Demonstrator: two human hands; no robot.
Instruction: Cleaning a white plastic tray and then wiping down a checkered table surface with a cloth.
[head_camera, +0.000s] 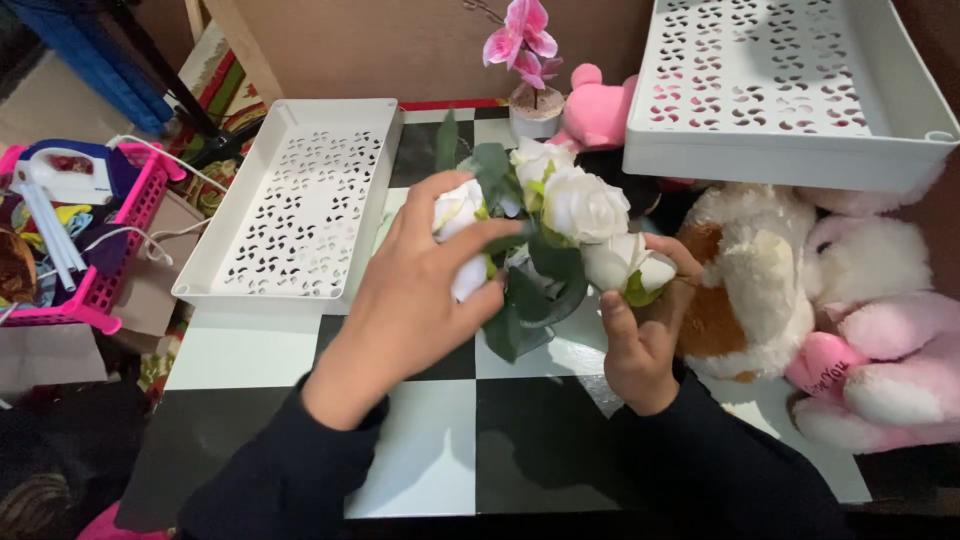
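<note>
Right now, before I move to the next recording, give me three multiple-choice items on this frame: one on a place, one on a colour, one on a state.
1. Where does the empty white tray lie relative to the bunch of roses?
A. to its left
B. on top of it
C. underneath it

2. What colour are the roses?
A. red
B. white
C. yellow

3. What are the hands doing?
A. both rest flat on the table
B. both hold the roses
C. one lifts the tray

Answers:
1. A, the tray sits on the checkered table to the left of the bunch.
2. B, the blooms are white with green leaves; only the small potted orchid behind is pink.
3. B, the left hand wraps one bloom and the right hand pinches another at the bunch's right edge.
</note>
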